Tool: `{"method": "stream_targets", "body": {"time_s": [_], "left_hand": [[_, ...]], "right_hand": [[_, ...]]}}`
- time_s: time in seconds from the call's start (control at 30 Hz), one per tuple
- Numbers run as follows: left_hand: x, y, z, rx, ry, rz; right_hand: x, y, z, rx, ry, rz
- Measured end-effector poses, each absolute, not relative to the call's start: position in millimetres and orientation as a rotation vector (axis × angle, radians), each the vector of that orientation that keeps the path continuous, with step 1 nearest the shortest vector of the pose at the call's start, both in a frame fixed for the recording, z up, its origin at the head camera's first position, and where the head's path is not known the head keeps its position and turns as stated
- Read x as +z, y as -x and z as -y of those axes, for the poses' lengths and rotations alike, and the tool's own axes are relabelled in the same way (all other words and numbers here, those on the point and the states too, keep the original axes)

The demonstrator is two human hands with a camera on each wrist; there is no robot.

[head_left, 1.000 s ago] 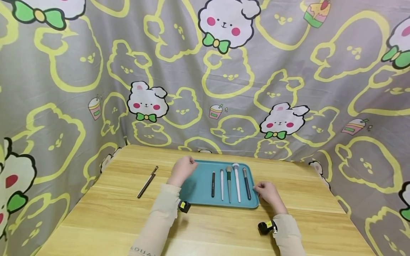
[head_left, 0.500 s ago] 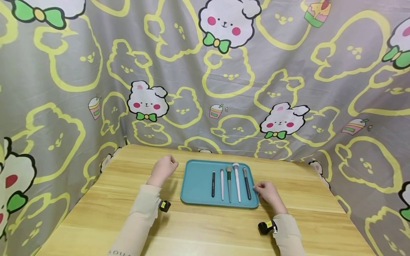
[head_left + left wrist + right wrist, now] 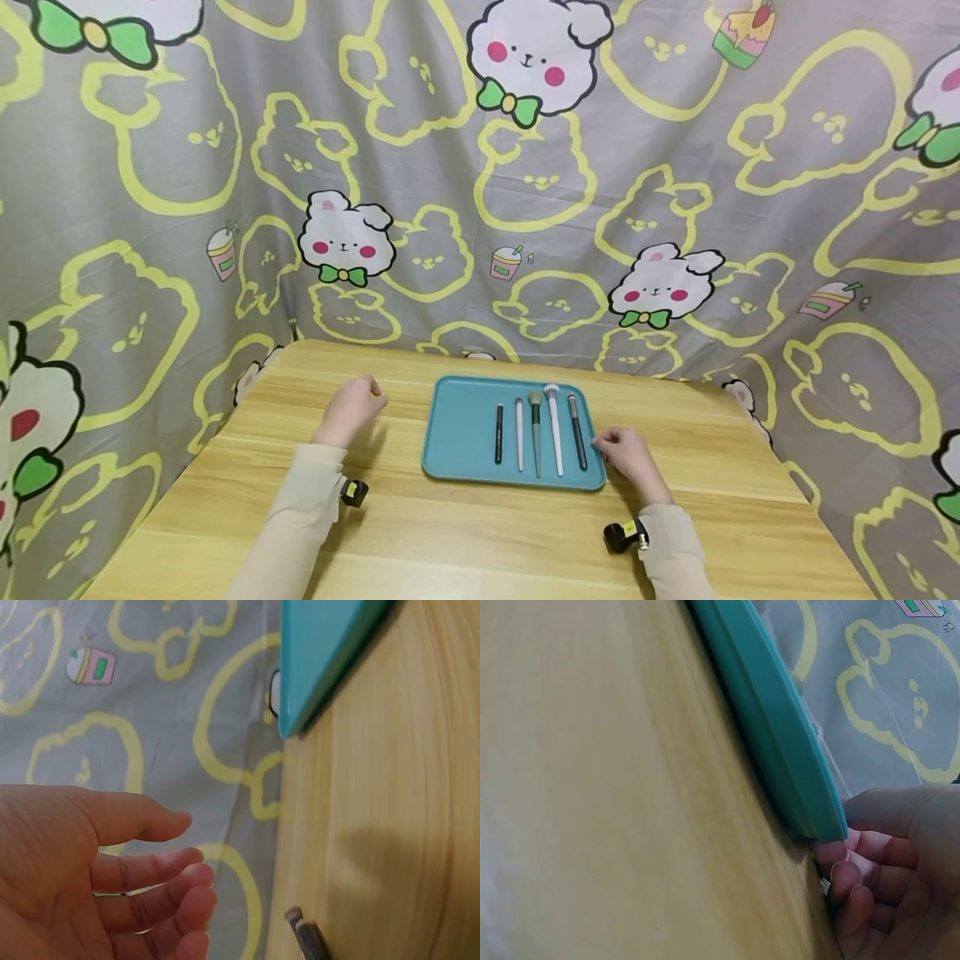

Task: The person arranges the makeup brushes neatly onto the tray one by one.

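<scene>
A blue-green tray lies on the table with several makeup brushes in a row on its right half. Among them are a short black brush, a green-handled brush and a long white brush. My right hand pinches the tray's right rim, thumb above and fingers below in the right wrist view. To the tray's left, my left hand hovers with loosely bent, bare fingers. In the left wrist view two dark makeup brushes lie below its fingertips; in the head view this hand and arm hide them.
The light wooden table meets a grey cartoon-print curtain at the back and both sides. Each wrist wears a small black camera, one of them on the left wrist.
My left hand has moved left from over the tray to above the table, covering the two brushes there in the head view. My right hand has stayed at the tray's rim.
</scene>
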State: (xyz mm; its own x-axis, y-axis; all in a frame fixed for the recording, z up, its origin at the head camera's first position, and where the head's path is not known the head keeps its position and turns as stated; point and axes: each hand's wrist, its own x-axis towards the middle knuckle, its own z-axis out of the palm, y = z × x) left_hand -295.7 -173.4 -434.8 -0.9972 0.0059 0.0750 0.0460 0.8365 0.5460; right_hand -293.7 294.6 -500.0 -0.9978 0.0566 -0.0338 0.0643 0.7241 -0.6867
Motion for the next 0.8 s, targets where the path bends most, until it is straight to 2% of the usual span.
{"method": "stream_targets", "body": {"time_s": [0.8], "left_hand": [[-457.9,291.4,203.3,-0.837,-0.017,3.030]], "right_hand": [[-498.0,293.6,-294.9,-1.155,-0.069,-2.913]]}}
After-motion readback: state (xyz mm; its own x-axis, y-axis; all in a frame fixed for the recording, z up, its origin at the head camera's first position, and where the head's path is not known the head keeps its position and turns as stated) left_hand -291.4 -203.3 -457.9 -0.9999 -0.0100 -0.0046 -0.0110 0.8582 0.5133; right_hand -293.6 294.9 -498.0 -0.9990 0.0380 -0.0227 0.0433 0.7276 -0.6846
